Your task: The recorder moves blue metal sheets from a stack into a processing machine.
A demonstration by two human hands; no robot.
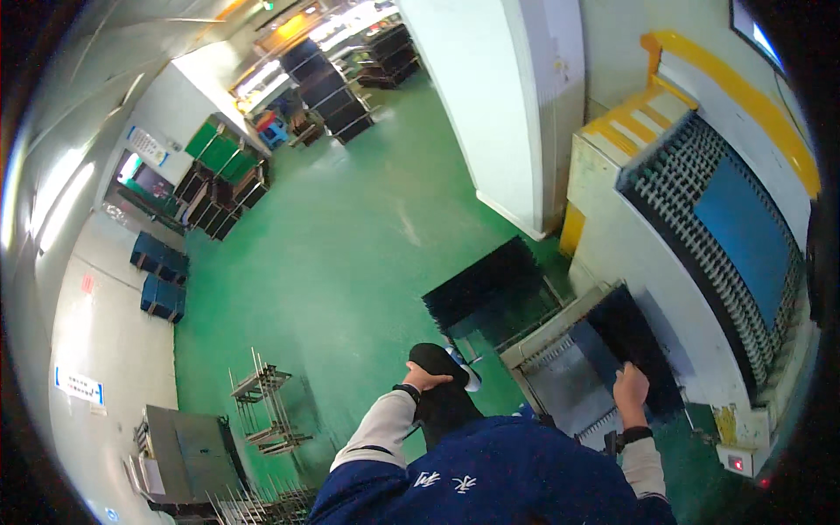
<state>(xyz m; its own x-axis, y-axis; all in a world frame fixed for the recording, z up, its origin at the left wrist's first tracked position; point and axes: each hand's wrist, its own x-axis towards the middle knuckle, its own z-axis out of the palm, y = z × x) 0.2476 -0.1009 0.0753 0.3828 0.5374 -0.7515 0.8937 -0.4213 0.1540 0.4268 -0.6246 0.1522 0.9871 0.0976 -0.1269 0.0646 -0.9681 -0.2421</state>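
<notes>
My left hand (426,377) rests on my raised leg (435,404) in black trousers, fingers stretched over the dark cloth. A white and blue shoe (464,369) shows just beyond it. My right hand (631,391) is closed in front of a long black panel with a bristly surface (637,337); what its fingers hold, if anything, is hidden. Left of that hand is a metal-framed unit with a grey flat bed (567,378) and toothed edges. Another black bristly panel (486,282) lies at the unit's far end.
A large white machine (652,289) with a curved conveyor of rods (700,236) and a blue sheet stands on my right. Behind it rises a white pillar (494,105). Metal racks (267,398), a grey cabinet (188,455) and stacked dark crates (162,271) stand at left on green floor.
</notes>
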